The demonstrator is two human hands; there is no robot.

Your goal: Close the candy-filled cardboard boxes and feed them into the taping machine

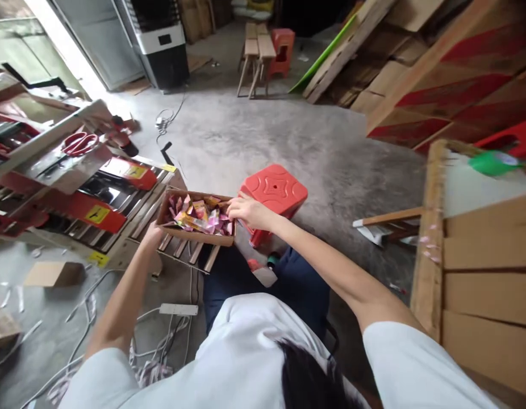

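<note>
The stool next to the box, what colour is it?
Red; the stool shows best in the head view.

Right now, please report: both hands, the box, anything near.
Left hand grips shallow brown cardboard box at its left wall. Right hand reaches into colourful packets. Red plastic stool beside box.

The concrete floor [288, 130] is grey and bare. A red plastic stool [275, 193] stands in the middle, wooden benches [257, 54] farther back, cardboard sheets [416, 68] lean on the right. Daylight enters from upper left.

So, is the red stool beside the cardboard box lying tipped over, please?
No, the red stool stands upright beside the cardboard box.
</note>
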